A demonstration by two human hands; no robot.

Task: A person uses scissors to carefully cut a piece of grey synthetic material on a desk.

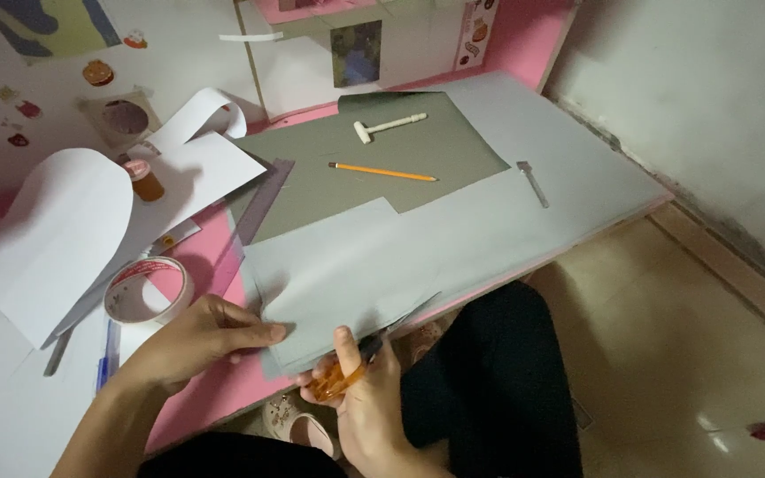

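Grey paper (374, 265) lay across the pink counter (197, 403), its near edge hanging toward the person at six o'clock. The right hand (369, 403) had its fingers closed through the orange handles of the scissors (347, 372), blades entering the sheet's bottom edge near the corner. The left hand (201, 336) lay flat at nine o'clock of the cut, fingers spread and pressing the sheet, gripping nothing.

The left fingertips sat just beside the blades, so a hurried snip could have nicked them. The sheet, pinned only on one side, might have slid or buckled and sent the cut astray or torn it. A tape roll (146, 290) at ten o'clock touched nothing. The pencil (382, 172) and a small white tool (389, 125) rested at twelve o'clock, and a tug on the paper could have rolled them off.
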